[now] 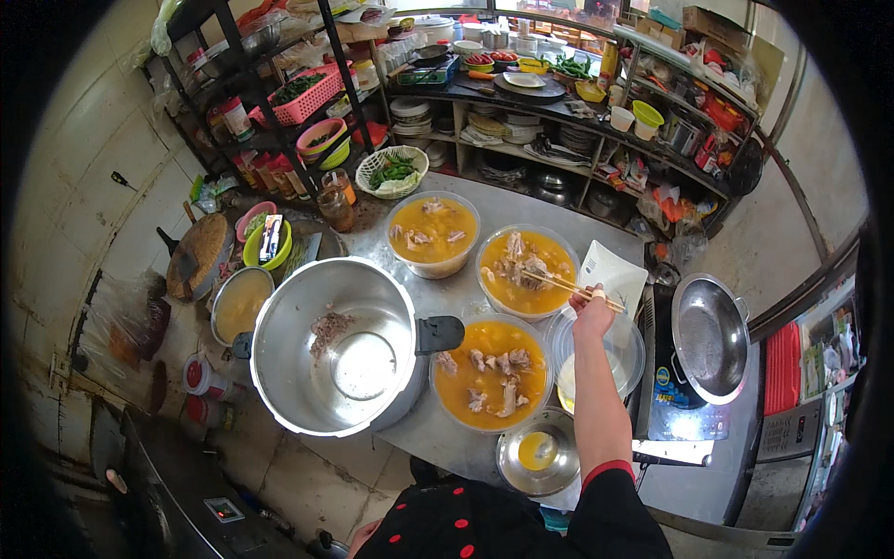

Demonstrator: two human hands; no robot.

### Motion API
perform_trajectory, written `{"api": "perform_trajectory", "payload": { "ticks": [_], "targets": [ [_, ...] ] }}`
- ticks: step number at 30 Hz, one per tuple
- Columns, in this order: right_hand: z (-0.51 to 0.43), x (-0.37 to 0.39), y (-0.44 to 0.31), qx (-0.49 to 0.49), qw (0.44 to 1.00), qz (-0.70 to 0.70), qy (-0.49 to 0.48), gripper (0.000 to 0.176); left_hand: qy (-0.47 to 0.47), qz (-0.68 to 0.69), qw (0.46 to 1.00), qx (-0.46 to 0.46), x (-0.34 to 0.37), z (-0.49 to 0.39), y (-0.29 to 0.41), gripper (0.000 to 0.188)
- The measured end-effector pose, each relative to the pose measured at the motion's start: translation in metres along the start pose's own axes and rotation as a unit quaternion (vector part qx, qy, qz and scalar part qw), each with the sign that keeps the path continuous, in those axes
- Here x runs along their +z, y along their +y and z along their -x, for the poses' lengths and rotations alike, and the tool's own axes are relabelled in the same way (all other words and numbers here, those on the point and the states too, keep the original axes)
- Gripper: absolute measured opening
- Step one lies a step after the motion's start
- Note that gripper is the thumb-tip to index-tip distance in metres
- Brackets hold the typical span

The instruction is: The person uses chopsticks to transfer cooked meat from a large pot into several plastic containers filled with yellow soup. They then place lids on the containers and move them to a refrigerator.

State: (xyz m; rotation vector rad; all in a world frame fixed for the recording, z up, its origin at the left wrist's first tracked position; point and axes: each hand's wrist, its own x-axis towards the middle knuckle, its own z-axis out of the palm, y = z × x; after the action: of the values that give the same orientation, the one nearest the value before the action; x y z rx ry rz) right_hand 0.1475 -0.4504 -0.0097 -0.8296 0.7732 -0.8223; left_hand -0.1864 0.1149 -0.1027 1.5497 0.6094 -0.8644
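Note:
My right hand (591, 302) holds a pair of wooden chopsticks (569, 285), their tips at the meat in a clear plastic tub of yellow broth (513, 297). Two similar tubs of broth and meat stand nearby, one at the back (436, 241) and one in front (482, 402). Left of them is a large open metal pot (279, 335) with a black handle and some meat scraps (330, 332) on its bottom. My left hand (363, 536) hangs low beside the apron, mostly hidden; its fingers cannot be made out.
A steel bowl with yellow liquid (510, 465) sits at the near table edge. Right of my forearm are an empty clear tub (632, 349), a white dish (614, 269) and an induction cooker (674, 412) with a steel pan (712, 335). A bowl holding a phone (271, 237) stands left.

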Motion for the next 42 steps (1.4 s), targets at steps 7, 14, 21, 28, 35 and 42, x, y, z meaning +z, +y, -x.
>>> {"api": "perform_trajectory", "payload": {
  "ticks": [7,14,21,28,35,42],
  "targets": [
    [-0.008,-0.006,-0.010,0.038,0.997,-0.059,0.019,0.021,0.002,-0.008,1.000,0.008,0.002,0.003,0.000,0.041],
    [-0.014,0.002,-0.014,0.010,0.998,-0.057,-0.016,0.022,-0.001,-0.018,1.000,0.022,0.006,0.004,-0.003,0.041],
    [-0.037,-0.013,0.011,0.016,0.997,-0.040,-0.064,0.016,0.021,-0.104,0.992,0.066,0.013,0.026,0.037,0.048],
    [-0.050,-0.014,0.025,0.018,0.997,0.036,-0.069,0.024,0.034,-0.146,0.986,0.078,0.013,0.005,0.017,0.060],
    [-0.026,-0.004,0.005,-0.027,0.999,0.029,-0.035,0.025,-0.067,-0.153,0.983,0.073,-0.046,-0.049,0.054,0.066],
    [0.006,0.010,-0.008,-0.029,0.998,0.040,0.043,0.024,-0.054,-0.105,0.993,-0.012,-0.106,-0.066,0.109,0.064]
  ]
}}
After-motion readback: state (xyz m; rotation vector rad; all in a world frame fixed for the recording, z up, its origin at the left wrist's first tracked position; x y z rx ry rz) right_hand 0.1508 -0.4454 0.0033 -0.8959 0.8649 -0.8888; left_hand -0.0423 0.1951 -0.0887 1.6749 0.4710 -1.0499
